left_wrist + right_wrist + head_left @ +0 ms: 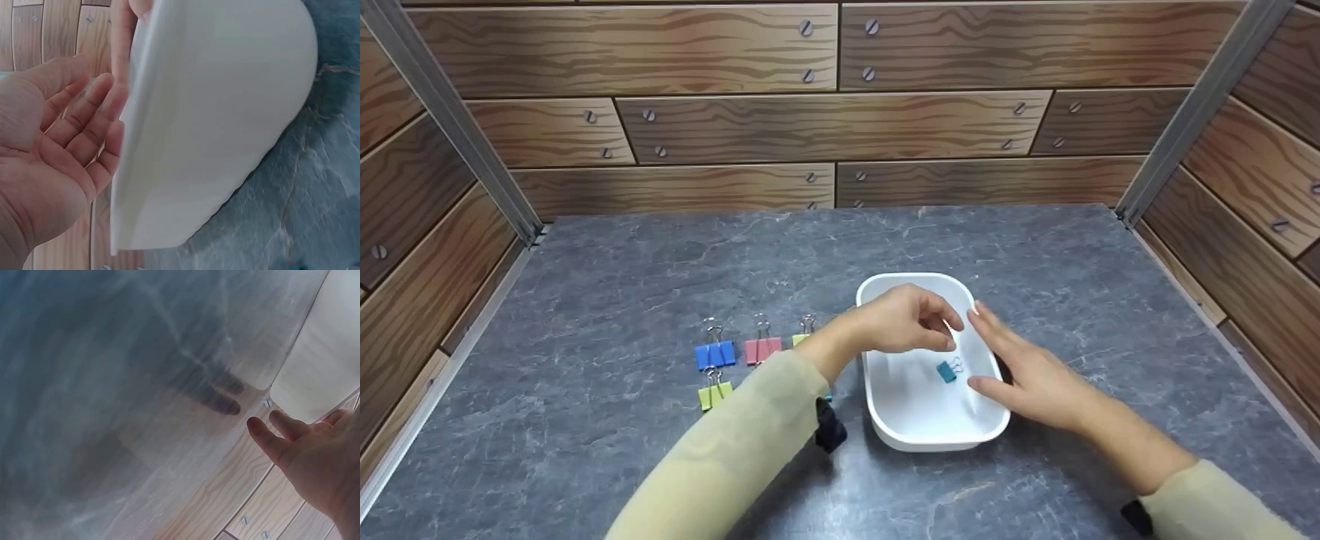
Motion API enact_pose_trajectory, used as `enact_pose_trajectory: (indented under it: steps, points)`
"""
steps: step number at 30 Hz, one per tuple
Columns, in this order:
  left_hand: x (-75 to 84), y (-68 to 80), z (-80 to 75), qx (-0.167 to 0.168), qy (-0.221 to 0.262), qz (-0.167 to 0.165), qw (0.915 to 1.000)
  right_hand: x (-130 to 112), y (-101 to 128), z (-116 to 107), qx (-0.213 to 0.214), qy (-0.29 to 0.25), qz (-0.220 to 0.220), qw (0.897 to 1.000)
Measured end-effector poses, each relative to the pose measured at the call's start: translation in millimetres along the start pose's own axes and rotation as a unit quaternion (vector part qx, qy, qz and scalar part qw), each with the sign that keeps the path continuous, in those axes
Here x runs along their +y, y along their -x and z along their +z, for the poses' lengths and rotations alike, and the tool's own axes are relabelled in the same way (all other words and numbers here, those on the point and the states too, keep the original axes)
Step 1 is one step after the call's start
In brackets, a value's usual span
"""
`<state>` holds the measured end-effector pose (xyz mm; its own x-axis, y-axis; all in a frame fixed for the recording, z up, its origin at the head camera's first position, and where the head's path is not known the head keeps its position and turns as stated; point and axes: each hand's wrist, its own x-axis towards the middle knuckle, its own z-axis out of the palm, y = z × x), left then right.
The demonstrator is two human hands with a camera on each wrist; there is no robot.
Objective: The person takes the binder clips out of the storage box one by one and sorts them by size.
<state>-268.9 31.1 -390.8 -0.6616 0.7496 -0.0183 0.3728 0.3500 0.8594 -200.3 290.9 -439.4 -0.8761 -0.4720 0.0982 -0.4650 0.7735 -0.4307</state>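
Observation:
Over the white plastic tub point(937, 442) hovers my left hand point(911, 319), its fingers loosely bent and nothing between them. The left wrist view shows the same hand's palm point(50, 169) beside the tub's outer wall. A small teal binder clip point(947, 371) lies inside the tub below that hand. My right hand point(1035, 379) is at the tub's right rim, fingers extended and thumb apart from them. In the right wrist view its fingers point(270, 439) reach along the tub's side point(320, 354).
Left of the tub stand a blue binder clip point(715, 355), a pink one point(763, 350) and a yellow-green one point(715, 395). The left sleeve point(742, 435) partly covers other clips. Wood-patterned walls point(832, 127) enclose the grey marbled table point(607, 300).

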Motion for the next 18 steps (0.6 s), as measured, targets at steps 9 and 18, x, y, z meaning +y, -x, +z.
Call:
enact_pose_trajectory:
  steps: [9,18]
  points:
    - [-18.7,-18.0,7.2,-0.019,-0.016,-0.019,0.9995,-1,0,0,0.003,0.006,-0.006,1.000]
    - [-29.7,-28.9,16.2,-0.039,-0.009,-0.039,0.9985,-1,-1,-2,0.003,0.003,-0.008,1.000]
